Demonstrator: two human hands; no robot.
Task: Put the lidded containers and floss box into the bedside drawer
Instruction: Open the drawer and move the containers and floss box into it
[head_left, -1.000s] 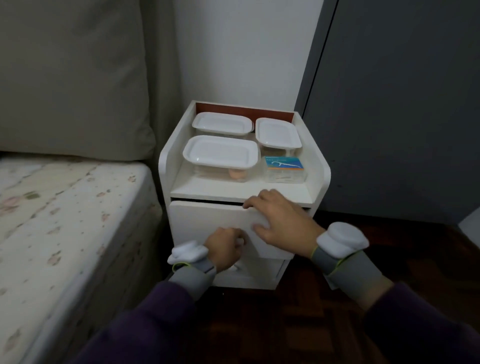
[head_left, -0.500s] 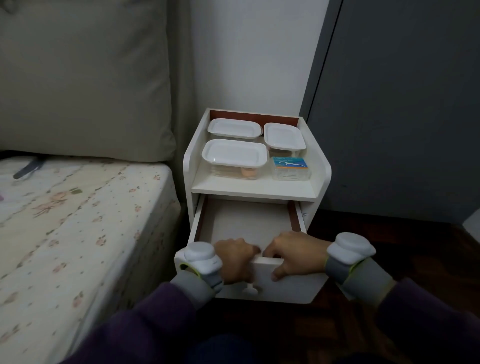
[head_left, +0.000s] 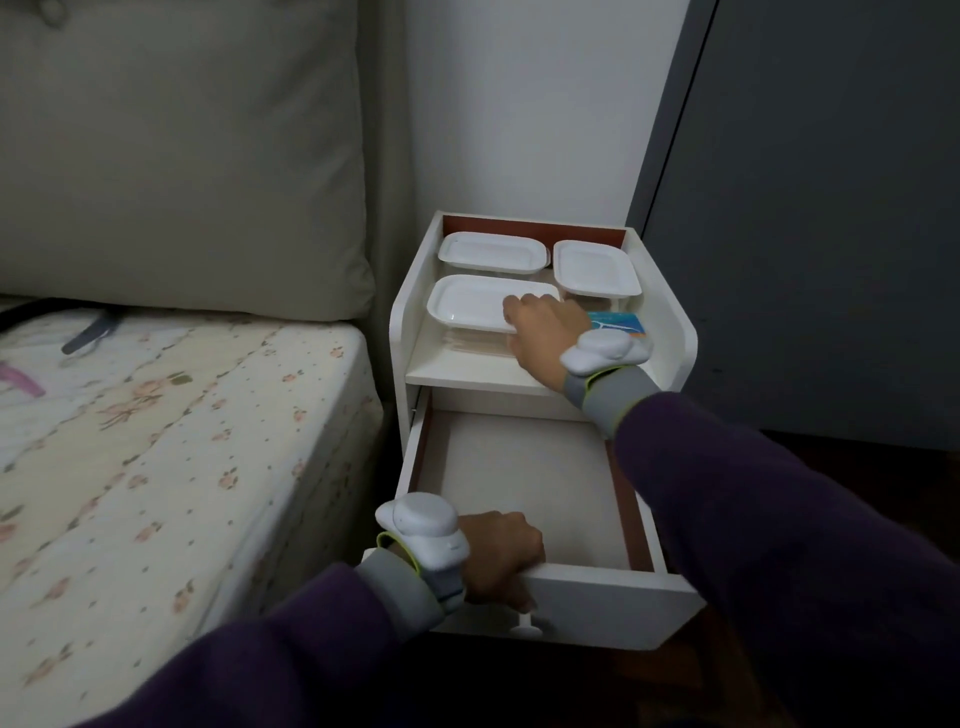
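Observation:
The white bedside drawer is pulled out and holds nothing. My left hand grips the top edge of its front panel. On the shelf above stand three clear containers with white lids: the front left one, a back left one and a back right one. My right hand reaches over the shelf, fingers closing on the right end of the front left container. The floss box, blue-topped, sits at the front right, partly hidden by my right wrist.
The white bedside cabinet has raised side walls around the shelf. A bed with a flowered sheet and a beige pillow lies close on the left. A dark grey wardrobe stands on the right.
The drawer has been pulled further out. My right hand let go of the drawer front and moved up to the front left container. My left hand stays on the drawer front.

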